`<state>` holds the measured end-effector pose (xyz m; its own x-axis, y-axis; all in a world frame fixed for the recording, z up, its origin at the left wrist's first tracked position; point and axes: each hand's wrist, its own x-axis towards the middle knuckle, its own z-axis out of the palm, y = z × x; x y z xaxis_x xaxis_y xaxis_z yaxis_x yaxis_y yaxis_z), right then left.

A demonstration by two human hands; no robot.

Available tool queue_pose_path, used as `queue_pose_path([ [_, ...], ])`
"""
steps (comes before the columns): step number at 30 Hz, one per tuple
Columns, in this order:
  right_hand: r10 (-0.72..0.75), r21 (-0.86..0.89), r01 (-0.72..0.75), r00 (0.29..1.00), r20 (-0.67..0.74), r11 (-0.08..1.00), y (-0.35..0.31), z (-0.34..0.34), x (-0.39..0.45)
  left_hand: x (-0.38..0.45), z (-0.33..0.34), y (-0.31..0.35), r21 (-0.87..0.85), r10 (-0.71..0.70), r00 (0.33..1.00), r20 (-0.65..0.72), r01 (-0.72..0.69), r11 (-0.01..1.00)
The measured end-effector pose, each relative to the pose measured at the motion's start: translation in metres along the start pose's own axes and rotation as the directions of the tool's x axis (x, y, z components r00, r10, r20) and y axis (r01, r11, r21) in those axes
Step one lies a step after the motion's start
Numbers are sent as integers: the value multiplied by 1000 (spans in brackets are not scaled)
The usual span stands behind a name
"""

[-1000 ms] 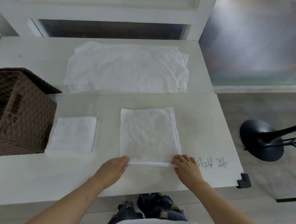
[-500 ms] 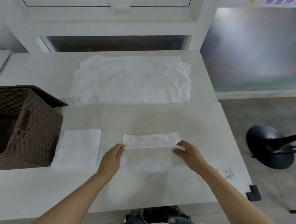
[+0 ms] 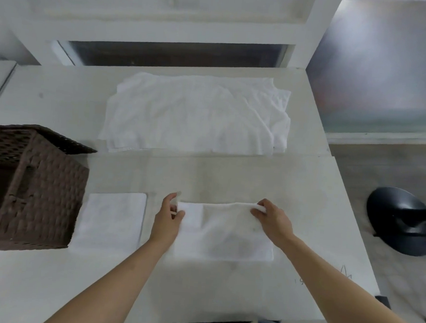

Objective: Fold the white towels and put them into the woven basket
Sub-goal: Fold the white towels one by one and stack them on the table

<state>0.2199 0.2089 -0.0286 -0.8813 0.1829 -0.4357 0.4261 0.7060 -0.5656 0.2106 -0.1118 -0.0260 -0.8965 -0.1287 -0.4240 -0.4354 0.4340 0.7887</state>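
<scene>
Half-folded towel [image 3: 224,230] lies flat on the counter [image 3: 292,191], directly in front of the person. Left hand [image 3: 169,217] pinches the towel's far-left corner, fingers [image 3: 173,199] curled round the edge. Right hand [image 3: 272,221] pinches the far-right corner the same way, thumb and fingers closed on the cloth. Far edge sits slightly raised between the 2 hands.

1 folded towel [image 3: 111,221], square, rests just left of it, beside the woven basket [image 3: 34,193]. Basket is brown and stands at the counter's left edge; contents cannot be made out. Stack of unfolded towels [image 3: 197,115] lies spread at the far side of the counter, well apart from both hands.
</scene>
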Motion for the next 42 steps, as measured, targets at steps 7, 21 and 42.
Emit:
queue_pose_path([
  [7, -336, -371, 279, 937, -99, 886, 6, 22, 19, 8, 13, -17, 429, 377, 920, -108, -299, 853],
  [21, -554, -515, 573, 805, 211, 637, 29, 45, 25, 15, 68, -62, 775, 374, 802, 465, -573, 265],
  [42, -167, -360, 212, 974, 152, 909, 3, 40, -7, -10, 76, 3, -386, -425, 903, 62, 414, 825],
])
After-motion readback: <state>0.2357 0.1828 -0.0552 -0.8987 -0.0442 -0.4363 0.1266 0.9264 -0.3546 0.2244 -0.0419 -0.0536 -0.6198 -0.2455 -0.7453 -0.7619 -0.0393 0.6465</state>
